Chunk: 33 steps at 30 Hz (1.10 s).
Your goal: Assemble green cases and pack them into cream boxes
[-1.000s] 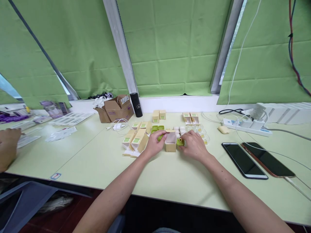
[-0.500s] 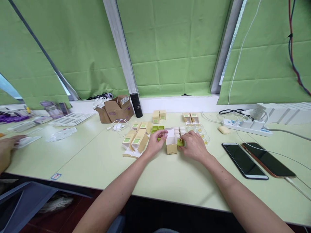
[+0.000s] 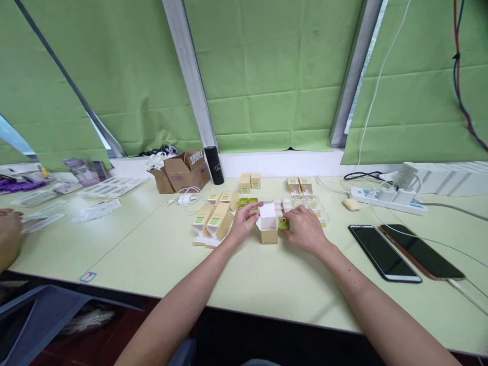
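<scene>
A small tan carton (image 3: 269,235) with its white flap up stands on the pale green table (image 3: 244,274). My left hand (image 3: 243,222) is curled against the carton's left side, fingertips touching the raised flap. My right hand (image 3: 304,229) is closed on a small green and yellow piece (image 3: 282,223) right beside the carton's right side. More small tan boxes with green labels (image 3: 214,219) lie just left of my left hand, and little green cases (image 3: 247,202) sit behind it.
Two phones (image 3: 404,249) lie to the right, with a power strip (image 3: 385,195) and cables behind them. A brown cardboard box (image 3: 182,171) and a black cylinder (image 3: 214,164) stand at the back. Another person's hand (image 3: 8,235) shows at the far left, by white trays (image 3: 110,186).
My left hand has shifted onto the carton's flap, which now stands more upright. The other person's hand at the far left has drawn back toward the edge.
</scene>
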Tool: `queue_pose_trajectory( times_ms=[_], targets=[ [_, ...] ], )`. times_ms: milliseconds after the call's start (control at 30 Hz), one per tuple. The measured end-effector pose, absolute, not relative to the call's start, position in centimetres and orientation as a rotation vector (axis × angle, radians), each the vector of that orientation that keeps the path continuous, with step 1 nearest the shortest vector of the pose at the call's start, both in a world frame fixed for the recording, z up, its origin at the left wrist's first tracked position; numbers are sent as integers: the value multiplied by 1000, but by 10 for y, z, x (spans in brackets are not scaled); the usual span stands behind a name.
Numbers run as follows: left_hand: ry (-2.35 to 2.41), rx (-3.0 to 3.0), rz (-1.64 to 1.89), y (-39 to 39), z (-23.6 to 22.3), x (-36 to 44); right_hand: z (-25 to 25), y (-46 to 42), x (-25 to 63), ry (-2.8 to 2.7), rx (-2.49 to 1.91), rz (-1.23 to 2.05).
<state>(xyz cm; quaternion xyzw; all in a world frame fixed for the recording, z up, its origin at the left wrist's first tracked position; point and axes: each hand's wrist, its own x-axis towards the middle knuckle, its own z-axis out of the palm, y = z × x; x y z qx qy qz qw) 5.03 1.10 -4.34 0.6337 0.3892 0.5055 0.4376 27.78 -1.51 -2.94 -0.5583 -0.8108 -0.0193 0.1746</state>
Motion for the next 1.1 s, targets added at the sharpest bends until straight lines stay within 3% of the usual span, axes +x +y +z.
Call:
queue_pose_trajectory(
  times_ms=[767, 1100],
  targets=[
    [997, 1537, 1213, 18, -51, 45, -27, -10, 287, -2179, -1597, -15],
    [1015, 1606, 1228, 17, -52, 47, -32, -12, 281, -1551, -1069, 438]
  ],
)
